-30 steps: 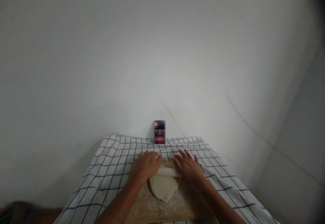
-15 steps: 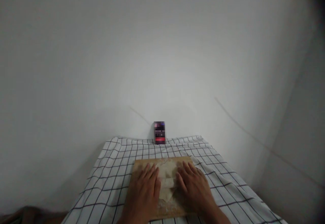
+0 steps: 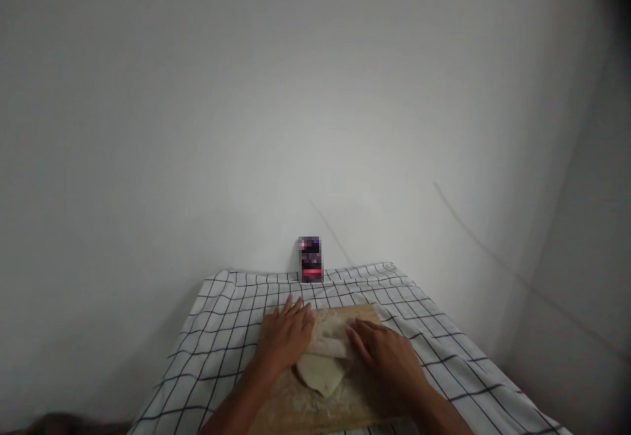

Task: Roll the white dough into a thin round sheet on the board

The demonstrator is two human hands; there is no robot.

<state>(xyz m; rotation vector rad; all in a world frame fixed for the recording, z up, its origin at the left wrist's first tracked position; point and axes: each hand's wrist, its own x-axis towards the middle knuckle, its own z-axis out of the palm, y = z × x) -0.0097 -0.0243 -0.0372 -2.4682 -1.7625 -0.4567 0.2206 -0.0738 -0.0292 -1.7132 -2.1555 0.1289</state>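
Observation:
A pale rolling pin [image 3: 328, 347] lies crosswise over a flattened sheet of dough [image 3: 323, 374] on a floured wooden board [image 3: 290, 412]. My left hand [image 3: 288, 333] rests over the pin's left end, its fingers stretched forward and apart. Over the right end lies my right hand [image 3: 384, 349], fingers extended and pointing inward, palm down. Both hands press from above rather than wrap around the pin, and they hide its ends. The dough's near edge narrows to a rounded point towards me, and part of it shows beyond the pin.
A white tablecloth with dark grid lines [image 3: 207, 356] covers the table, wrinkled on the right. At the back edge a small dark upright item [image 3: 311, 259], blurred out, stands against the pale wall [image 3: 315, 126]. Something dark brown [image 3: 64, 423] shows at the lower left.
Both hands have moved with the rolling pin, the left one further forward. The dough's near part now shows a pointed outline, and more of the board's near side is uncovered.

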